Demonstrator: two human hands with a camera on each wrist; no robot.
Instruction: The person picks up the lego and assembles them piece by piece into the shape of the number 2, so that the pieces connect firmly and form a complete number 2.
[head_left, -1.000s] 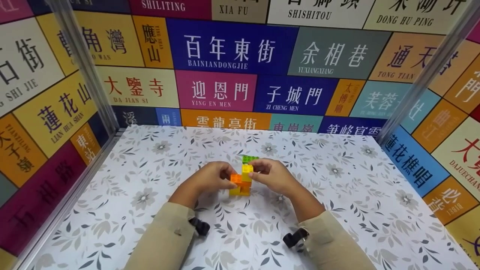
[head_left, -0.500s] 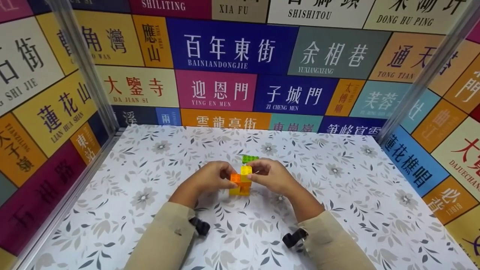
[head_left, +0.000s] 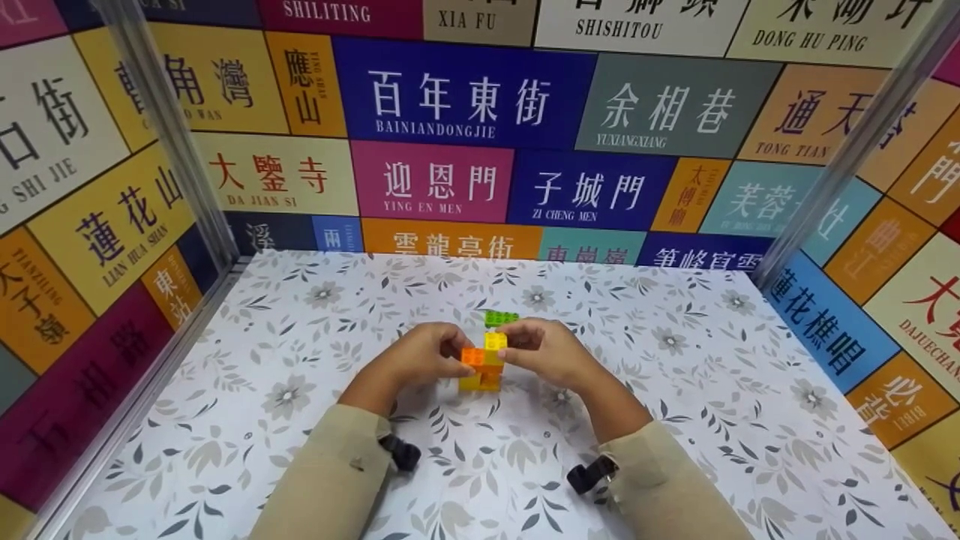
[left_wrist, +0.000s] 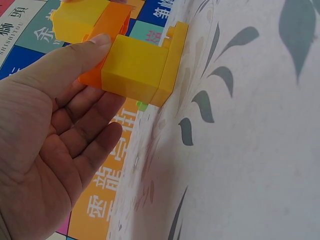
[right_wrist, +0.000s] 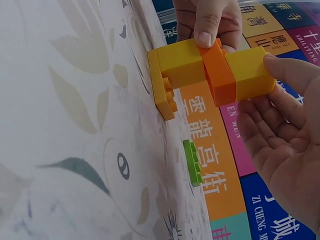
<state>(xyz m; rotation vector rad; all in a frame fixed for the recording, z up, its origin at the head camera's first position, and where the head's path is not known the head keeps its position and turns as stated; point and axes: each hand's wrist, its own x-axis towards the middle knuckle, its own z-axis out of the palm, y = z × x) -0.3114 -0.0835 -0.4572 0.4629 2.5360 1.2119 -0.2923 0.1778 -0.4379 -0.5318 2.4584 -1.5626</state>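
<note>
A small stack of toy building bricks stands on the table in front of me. Its base is a thin yellow brick (left_wrist: 172, 65), with a lower yellow block (left_wrist: 135, 65) on one end. On that block lies an orange brick (right_wrist: 220, 75), jutting out to the right. My left hand (head_left: 424, 352) pinches the orange brick between thumb and fingers. An upper yellow block (right_wrist: 250, 74) sits against the top of the orange brick's right part. With thumb and fingertips, my right hand (head_left: 551, 352) grips this upper block. The orange brick's studs partly show beside it.
Behind the stack, a flat green brick (head_left: 501, 319) lies on the table (head_left: 300, 480), which has a leaf-patterned cover. Panels with printed signs (head_left: 465, 94) rise at the back and both sides. Metal posts (head_left: 832, 161) stand at the back corners.
The upper yellow block has shifted slightly, first left and then back to the right, with my right fingers on it. My left hand and the lower stack stay in place.
</note>
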